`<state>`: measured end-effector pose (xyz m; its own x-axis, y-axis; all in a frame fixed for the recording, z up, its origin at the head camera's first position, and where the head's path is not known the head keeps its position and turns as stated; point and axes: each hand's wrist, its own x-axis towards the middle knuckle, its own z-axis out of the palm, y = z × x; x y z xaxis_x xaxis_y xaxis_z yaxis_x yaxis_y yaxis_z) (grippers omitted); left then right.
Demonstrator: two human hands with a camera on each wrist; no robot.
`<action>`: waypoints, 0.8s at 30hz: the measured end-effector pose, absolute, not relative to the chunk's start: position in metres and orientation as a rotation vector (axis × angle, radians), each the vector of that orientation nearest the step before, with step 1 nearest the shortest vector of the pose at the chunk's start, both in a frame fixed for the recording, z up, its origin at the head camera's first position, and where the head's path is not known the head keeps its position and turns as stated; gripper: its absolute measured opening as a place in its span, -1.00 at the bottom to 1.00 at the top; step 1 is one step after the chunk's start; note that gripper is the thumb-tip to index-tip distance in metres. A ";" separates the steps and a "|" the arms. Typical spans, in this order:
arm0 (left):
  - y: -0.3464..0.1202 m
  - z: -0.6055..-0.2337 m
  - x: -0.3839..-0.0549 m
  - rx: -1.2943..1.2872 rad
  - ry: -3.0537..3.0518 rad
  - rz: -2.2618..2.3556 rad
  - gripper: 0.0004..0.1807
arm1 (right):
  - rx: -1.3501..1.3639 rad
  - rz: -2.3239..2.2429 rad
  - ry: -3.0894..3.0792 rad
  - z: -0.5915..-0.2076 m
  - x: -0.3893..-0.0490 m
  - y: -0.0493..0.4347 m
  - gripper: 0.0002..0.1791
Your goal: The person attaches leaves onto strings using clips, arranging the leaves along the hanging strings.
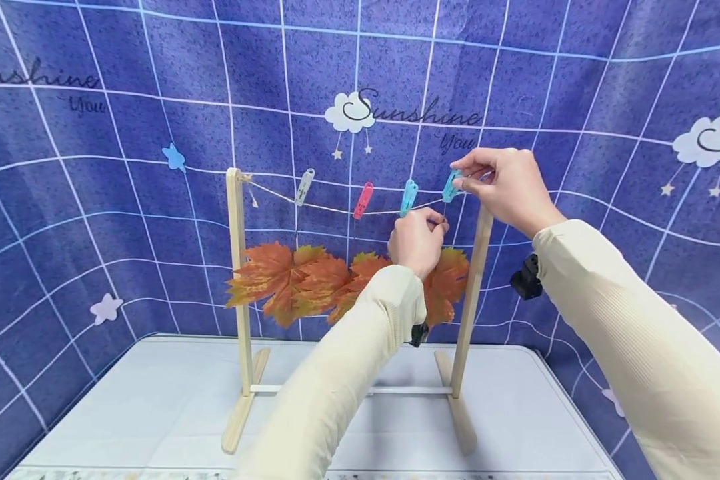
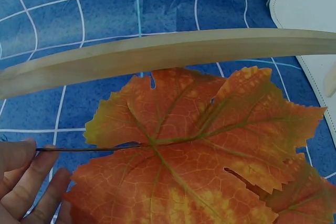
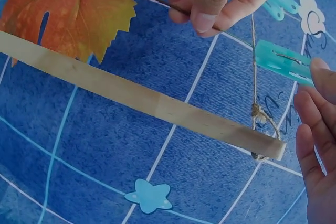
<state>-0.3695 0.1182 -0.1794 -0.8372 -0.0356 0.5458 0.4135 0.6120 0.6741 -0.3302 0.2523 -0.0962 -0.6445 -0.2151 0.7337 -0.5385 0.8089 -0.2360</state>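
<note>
My left hand (image 1: 419, 241) pinches the thin dark stem of an orange-red artificial maple leaf (image 2: 184, 145) between thumb and finger. The stem runs up toward the string (image 3: 254, 85). Up at the right end of the line, my right hand (image 1: 510, 187) pinches a teal clothespin (image 3: 283, 62) by its handle end. The clothespin's tip meets the string, close to the stem's upper end; whether it bites on the stem I cannot tell. Another teal clothespin (image 1: 409, 197), a red one (image 1: 363, 200) and a grey one (image 1: 305, 187) are clipped along the string.
A wooden frame with a left post (image 1: 240, 280) and right post (image 1: 475, 287) carries the string. More maple leaves (image 1: 270, 273) hang from it, overlapping. The frame stands on a white table (image 1: 174, 400) before a blue gridded cloth (image 1: 156, 267).
</note>
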 end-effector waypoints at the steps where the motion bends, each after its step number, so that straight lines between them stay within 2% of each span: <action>1: 0.119 -0.179 -0.370 -0.296 -2.319 -1.157 -0.88 | 0.551 0.564 -2.269 -0.096 -0.331 0.252 -0.80; 12: 0.124 -0.178 -0.371 -0.252 -2.315 -1.168 -0.90 | 0.539 0.579 -2.340 -0.093 -0.336 0.252 -0.77; 24: 0.123 -0.183 -0.376 -0.297 -2.288 -1.176 -0.88 | 0.568 0.431 -2.405 -0.094 -0.335 0.249 -0.63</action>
<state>-0.3760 0.1227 -0.1833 -0.8273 -0.0500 0.5595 0.4258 0.5937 0.6827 -0.3347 0.2494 -0.0938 -0.7139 -0.2903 0.6372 -0.4936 0.8541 -0.1639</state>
